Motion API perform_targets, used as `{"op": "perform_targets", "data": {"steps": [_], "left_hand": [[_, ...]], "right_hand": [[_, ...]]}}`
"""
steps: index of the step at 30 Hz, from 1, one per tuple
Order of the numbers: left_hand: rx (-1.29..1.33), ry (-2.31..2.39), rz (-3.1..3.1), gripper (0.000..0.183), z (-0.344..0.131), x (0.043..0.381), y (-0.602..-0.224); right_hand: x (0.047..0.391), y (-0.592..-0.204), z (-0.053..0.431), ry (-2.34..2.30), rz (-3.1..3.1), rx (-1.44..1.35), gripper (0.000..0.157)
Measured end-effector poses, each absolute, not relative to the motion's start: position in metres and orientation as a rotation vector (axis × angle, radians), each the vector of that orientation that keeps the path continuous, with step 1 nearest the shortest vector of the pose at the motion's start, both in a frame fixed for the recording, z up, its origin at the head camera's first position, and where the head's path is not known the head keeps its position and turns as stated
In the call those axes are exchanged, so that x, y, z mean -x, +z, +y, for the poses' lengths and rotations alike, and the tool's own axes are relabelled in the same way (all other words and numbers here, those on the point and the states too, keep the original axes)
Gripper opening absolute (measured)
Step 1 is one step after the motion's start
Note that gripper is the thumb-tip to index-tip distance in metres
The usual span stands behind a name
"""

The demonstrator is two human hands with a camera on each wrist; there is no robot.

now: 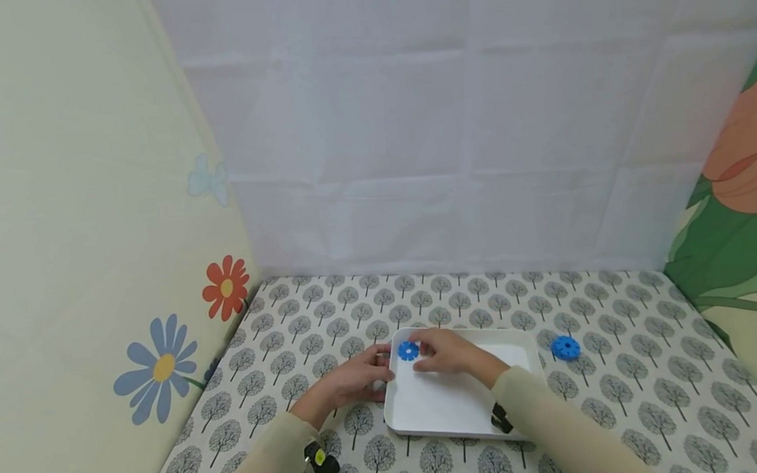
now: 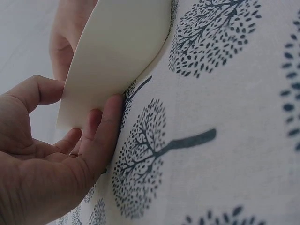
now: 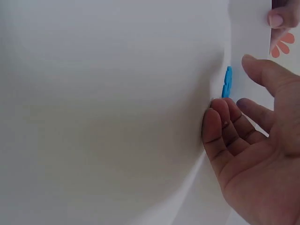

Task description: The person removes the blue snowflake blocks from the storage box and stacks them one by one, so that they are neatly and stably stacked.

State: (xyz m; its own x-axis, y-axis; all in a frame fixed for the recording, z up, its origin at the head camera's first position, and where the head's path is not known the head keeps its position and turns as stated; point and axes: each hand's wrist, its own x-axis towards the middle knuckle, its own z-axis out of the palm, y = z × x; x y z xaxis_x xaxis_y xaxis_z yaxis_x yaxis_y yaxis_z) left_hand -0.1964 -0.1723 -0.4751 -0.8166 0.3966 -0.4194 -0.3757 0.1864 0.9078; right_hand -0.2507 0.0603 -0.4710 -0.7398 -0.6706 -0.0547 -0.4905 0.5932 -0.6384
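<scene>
A flat blue notched plastic disc (image 1: pixel 408 351), with a hole in its middle, lies in the far left corner of a white tray (image 1: pixel 447 408). Beside it, my right hand (image 1: pixel 445 351) reaches down into the tray. In the right wrist view the fingertips (image 3: pixel 213 123) are right at the edge of the disc (image 3: pixel 227 82), and the thumb stands apart from them. My left hand (image 1: pixel 358 378) grips the tray's left side. Its fingers lie along the outer wall (image 2: pixel 117 47), with another digit on the rim.
To the right of the tray, a thicker blue notched piece (image 1: pixel 566 348) sits on the tree-print tablecloth (image 1: pixel 331 328). A white sheet (image 1: pixel 412 124) hangs behind the table, and flower-painted walls (image 1: pixel 101 169) stand on both sides.
</scene>
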Motion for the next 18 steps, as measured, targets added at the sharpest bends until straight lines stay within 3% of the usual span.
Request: {"op": "perform_targets", "data": {"steps": [9,18], "left_hand": [[-0.016,1.691,1.874,0.073,-0.172,0.197,-0.475],[-0.009,1.683,1.881,0.072,-0.171,0.197,-0.474]], "right_hand": [[0.250,-0.473,0.049,-0.722,2.618,0.894,0.060],[0.250,-0.474,0.043,-0.694,2.640,0.801,0.056]]}}
